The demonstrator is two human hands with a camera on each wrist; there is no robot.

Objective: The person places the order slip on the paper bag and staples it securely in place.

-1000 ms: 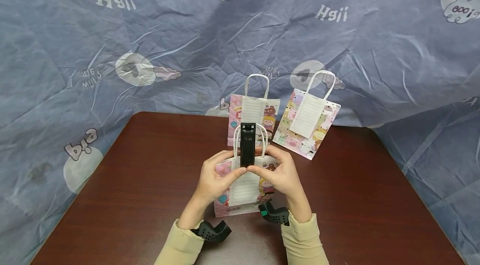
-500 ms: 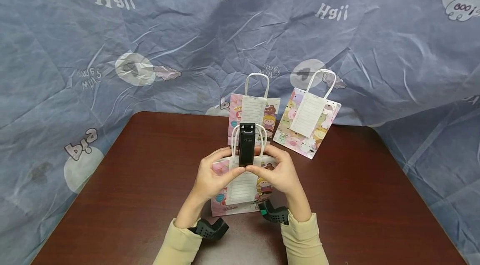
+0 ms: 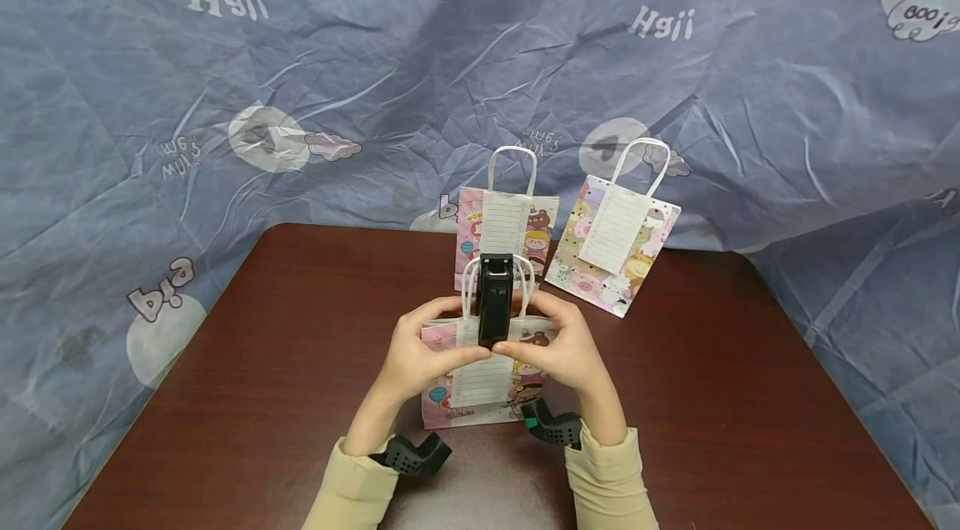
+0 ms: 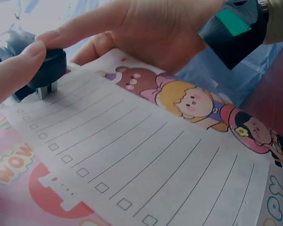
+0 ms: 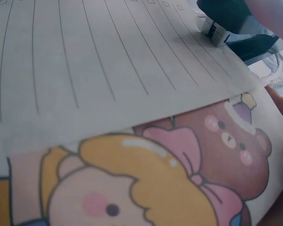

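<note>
A black stapler [image 3: 494,301] straddles the top edge of a pink cartoon paper gift bag [image 3: 438,338], between its white rope handles. Its near end lies over a lined checklist sheet [image 3: 480,384] on the bag's front. My left hand [image 3: 420,351] and right hand [image 3: 558,347] grip the stapler from either side. Their thumbs meet on its near end, while the other fingers reach behind the bag and are partly hidden. In the left wrist view, the stapler [image 4: 52,66] sits at the sheet's top edge. The right wrist view shows the stapler [image 5: 240,33] at the sheet's corner.
Behind the hands stands a second pink bag [image 3: 468,234] with a lined sheet on it. To its right, a tilted animal-print bag [image 3: 641,263] also bears a sheet. The brown table [image 3: 300,330] ends at a blue patterned cloth [image 3: 360,55].
Both thumbs and the stapler's near end have sunk slightly. The held bag has shifted a little to the left. The two rear bags stay put.
</note>
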